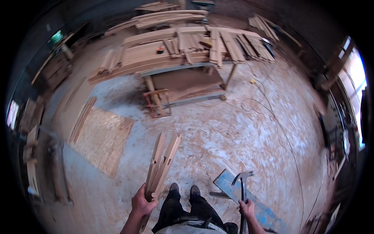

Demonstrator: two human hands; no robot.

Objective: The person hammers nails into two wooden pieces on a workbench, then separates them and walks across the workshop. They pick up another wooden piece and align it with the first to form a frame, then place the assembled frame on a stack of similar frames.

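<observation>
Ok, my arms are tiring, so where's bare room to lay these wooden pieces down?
Floor between the workbench and the blue board below your hammer looks open; so does most of the panel, bordered left by strips. Crowded: the workbench top, heaped with planks. A cord crosses the floor farther right.

Person's left hand [141, 201] and right hand [246, 208] are ungloved, forearms [131, 223] bare. Dark trousers [171, 211], dark rounded shoes [174, 188]; the pale garment [185, 229] at the waist is perhaps a shirt.

Left hand [143, 201] and right hand [246, 208] (both bare) are curled, forearms [133, 223] angled inward.
</observation>
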